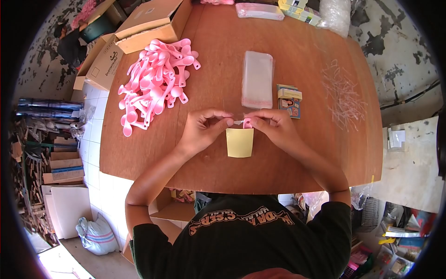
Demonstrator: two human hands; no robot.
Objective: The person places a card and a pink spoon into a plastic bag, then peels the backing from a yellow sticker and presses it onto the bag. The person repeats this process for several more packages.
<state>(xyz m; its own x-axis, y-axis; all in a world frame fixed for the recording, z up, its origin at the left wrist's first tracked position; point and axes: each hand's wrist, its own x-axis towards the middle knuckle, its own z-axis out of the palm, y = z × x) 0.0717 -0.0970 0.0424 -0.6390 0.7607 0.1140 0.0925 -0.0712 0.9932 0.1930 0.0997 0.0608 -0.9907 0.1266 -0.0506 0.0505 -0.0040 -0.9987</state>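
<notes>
My left hand point(209, 126) is closed in a pinch on a thin whitish plastic strand point(238, 122). Across from it, my right hand point(272, 124) pinches the holed handle end of a pink spoon point(247, 122), its fingers covering part of it. The strand runs between the two hands close to the handle. A pale yellow card point(239, 143) hangs just below the fingertips; how it is joined to the spoon is hidden. Beyond the hands lies a stack of clear plastic sleeves point(258, 79). Right of the sleeves is a banded bundle of printed cards point(289, 100).
A heap of pink spoons point(155, 79) covers the table's left side. Loose whitish strands point(343, 95) are scattered at the right. Cardboard boxes point(151, 21) stand at the back left, and another clear packet point(260, 11) lies along the far edge of the brown table point(209, 51).
</notes>
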